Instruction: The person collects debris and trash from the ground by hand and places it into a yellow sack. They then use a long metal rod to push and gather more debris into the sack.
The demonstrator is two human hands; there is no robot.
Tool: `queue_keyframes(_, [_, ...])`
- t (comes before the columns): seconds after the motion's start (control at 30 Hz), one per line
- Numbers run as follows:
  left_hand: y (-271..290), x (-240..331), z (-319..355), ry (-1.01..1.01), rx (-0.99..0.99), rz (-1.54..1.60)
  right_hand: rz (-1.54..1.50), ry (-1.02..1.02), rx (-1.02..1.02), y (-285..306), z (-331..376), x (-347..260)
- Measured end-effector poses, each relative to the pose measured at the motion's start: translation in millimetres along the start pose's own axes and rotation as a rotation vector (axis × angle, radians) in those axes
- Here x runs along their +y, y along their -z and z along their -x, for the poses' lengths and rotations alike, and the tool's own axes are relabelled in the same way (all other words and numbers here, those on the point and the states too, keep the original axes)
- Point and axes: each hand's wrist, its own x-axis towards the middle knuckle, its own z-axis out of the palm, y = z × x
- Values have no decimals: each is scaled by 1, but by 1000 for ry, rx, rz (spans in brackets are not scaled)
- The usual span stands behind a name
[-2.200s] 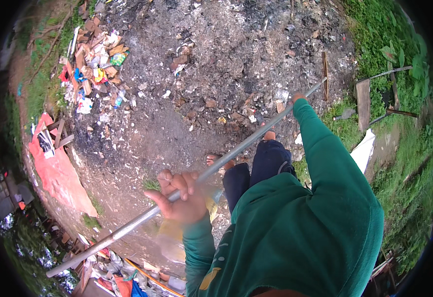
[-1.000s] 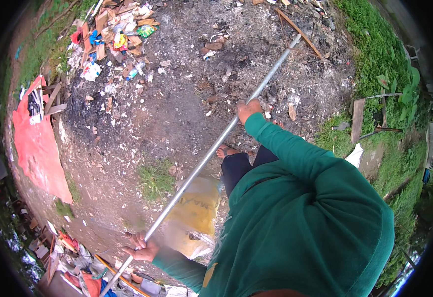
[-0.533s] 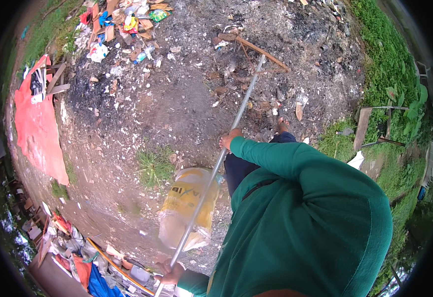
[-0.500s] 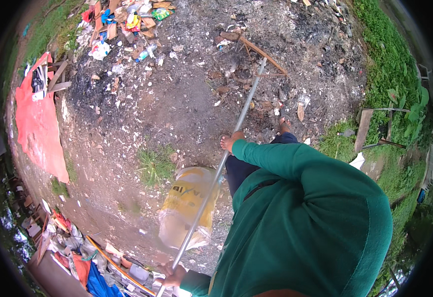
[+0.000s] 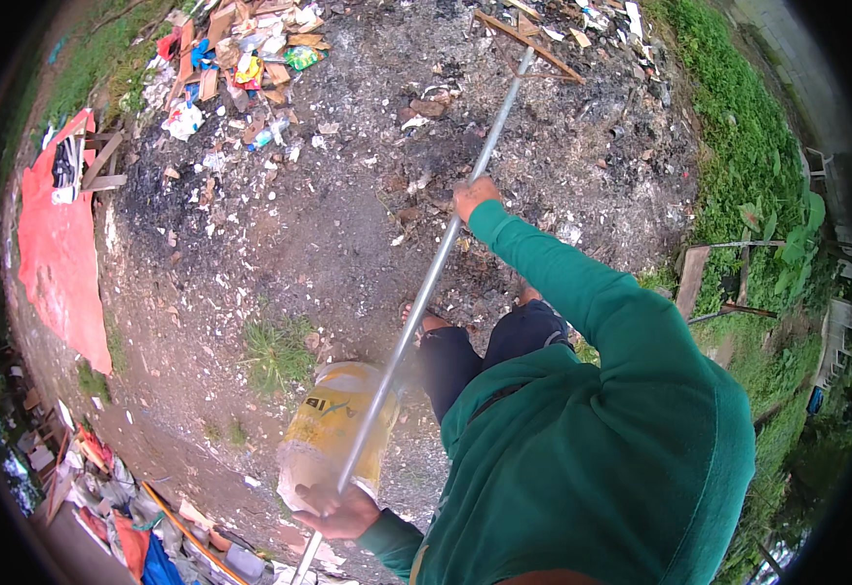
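A long-handled rake (image 5: 432, 271) slants across the ground, its handle a grey metal pipe. At its far end a rusty brown crossbar (image 5: 533, 47) with thin braces rests on ashy soil. My right hand (image 5: 475, 198) is closed round the upper part of the pipe, arm stretched forward. Low on the left, my left hand (image 5: 343, 514) holds the pipe's near end loosely, palm turned up and fingers slightly blurred. Beneath the pipe, beside my legs, is a yellow and whitish sack (image 5: 324, 414).
Boards and mixed rubbish (image 5: 251, 58) are heaped at the far left. A red sheet (image 5: 56, 263) lies along the left side, and more debris (image 5: 134, 512) is piled at lower left. Green plants (image 5: 738, 127) and a wooden frame (image 5: 692, 281) border the right. Grass (image 5: 275, 356) grows near the sack.
The rake's crossbar has moved farther away. My right hand has gone forward with the pipe, and my left hand has loosened and turned palm up. My feet and view have shifted.
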Motion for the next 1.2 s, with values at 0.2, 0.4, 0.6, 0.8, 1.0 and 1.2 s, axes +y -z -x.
queue_keyframes(0.2, [-52,-176,54,281,-124,29,329,-98,-78,-8,-199,36])
queue_keyframes(0.4, [-30,-114,81,242,34,-126,1178,360,-434,-83,-179,126])
queue_keyframes(0.6, [-17,-7,84,73,233,-270,1272,604,-511,-127,-10,140])
queue_keyframes(0.8, [93,89,99,-76,436,-252,418,-96,-241,-112,117,150])
queue_keyframes(1.0, [198,153,103,-208,453,-96,207,-74,-407,-82,169,132])
queue_keyframes(1.2, [112,41,77,41,479,-203,53,134,-159,-88,88,44])
